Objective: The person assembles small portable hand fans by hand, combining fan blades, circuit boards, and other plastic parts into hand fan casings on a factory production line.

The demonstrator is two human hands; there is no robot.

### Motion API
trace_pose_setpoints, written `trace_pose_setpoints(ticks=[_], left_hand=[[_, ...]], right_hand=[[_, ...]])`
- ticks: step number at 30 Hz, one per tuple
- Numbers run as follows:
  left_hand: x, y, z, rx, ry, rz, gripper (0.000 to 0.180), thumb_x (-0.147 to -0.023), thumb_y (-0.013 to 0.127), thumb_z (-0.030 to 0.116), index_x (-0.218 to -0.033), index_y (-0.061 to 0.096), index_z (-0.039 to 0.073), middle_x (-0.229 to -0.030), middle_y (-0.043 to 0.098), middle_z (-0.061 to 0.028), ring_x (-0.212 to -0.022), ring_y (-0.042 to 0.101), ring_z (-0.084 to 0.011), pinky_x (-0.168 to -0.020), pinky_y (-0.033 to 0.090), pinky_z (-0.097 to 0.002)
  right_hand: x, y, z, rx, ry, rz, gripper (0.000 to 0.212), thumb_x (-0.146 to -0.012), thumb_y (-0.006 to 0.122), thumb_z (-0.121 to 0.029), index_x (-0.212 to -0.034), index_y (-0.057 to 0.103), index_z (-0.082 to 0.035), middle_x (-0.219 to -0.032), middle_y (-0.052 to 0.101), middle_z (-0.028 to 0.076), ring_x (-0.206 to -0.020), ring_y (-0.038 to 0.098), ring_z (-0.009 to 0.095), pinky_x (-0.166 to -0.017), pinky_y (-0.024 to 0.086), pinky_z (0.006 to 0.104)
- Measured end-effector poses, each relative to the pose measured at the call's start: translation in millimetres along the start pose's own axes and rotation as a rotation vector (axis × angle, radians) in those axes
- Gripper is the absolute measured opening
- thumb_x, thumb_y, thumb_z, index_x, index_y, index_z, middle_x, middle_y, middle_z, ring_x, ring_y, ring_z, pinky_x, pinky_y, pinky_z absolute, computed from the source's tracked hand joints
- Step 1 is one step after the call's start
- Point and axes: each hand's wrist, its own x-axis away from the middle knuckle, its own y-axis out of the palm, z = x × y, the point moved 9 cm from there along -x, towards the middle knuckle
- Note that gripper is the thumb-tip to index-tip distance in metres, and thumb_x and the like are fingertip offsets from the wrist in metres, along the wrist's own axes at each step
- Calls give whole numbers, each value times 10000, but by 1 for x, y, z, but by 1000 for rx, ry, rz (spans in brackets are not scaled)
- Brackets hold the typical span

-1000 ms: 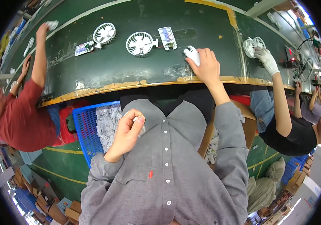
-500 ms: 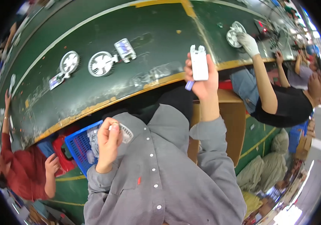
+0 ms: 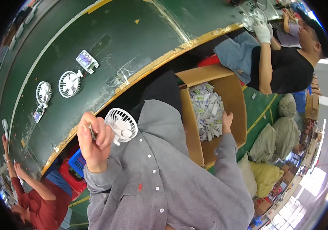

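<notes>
Long green belt point(image 3: 106, 42) with a yellow edge, curving across the far side. On it to the far left: two little white fans point(image 3: 69, 83) lying flat and a small clear packet point(image 3: 86, 61) just beside one.

Left hand point(image 3: 93, 142) up in front of a grey shirt point(image 3: 160, 180), near the belt edge. Fingers curled shut around a thin stick, with a small white fan point(image 3: 121, 124) right at the fingertips, round face tilted up. Hard to tell if stick and fan are one piece.

Right hand point(image 3: 227, 122) down inside an open brown box point(image 3: 233, 96) on the right, resting on a pile of small white packets point(image 3: 208, 111). Fingers mostly hidden in the pile, so can't tell if open or closed, or holding anything.

Far right: another person in a black top, white glove point(image 3: 263, 31) touching another fan point(image 3: 254, 18) at the belt. Near left: someone in a red top point(image 3: 51, 207), beside a blue crate point(image 3: 77, 163). Stuffed sacks point(image 3: 282, 134) on the green floor to the right.
</notes>
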Motion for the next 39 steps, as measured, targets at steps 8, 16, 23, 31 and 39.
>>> trace_pose_setpoints(ticks=[8,16,23,31,39], left_hand=[[10,13,11,-274,103,51,304,-1007,508,304,-881,452,33,-596,394,10,-475,311,-51,-442,240,-220],[48,-29,26,-398,155,265,216,-1006,513,230,-901,475,45,-614,442,26,-504,329,-29,-470,258,-201],[62,-57,17,-381,98,341,168,-1012,497,186,-905,490,56,-642,431,50,-522,335,-16,-463,247,-198],[51,-62,5,-387,6,317,157,-996,540,185,-914,513,54,-679,475,56,-568,385,-2,-497,318,-184],[54,-69,-2,-353,9,299,154,-996,547,185,-909,511,63,-682,473,66,-577,381,2,-507,313,-182]], right_hand=[[242,0,-391,-392,-1075,-148,503,-859,630,-92,-1322,471,25,-1340,493,199,-1249,463,350,-1069,347,415],[306,41,-543,-257,-1596,-292,309,-821,689,-114,-1109,606,-34,-977,567,113,-912,561,305,-782,481,391],[324,55,-557,-30,-1785,-362,158,-801,640,-75,-957,629,-49,-901,552,73,-881,578,257,-740,532,374],[344,66,-544,266,-1921,-71,112,-735,596,-67,-834,544,-62,-836,521,71,-818,576,220,-700,541,337],[346,70,-549,355,-1977,61,130,-755,577,-69,-866,508,-65,-827,510,75,-800,567,208,-700,506,314]])
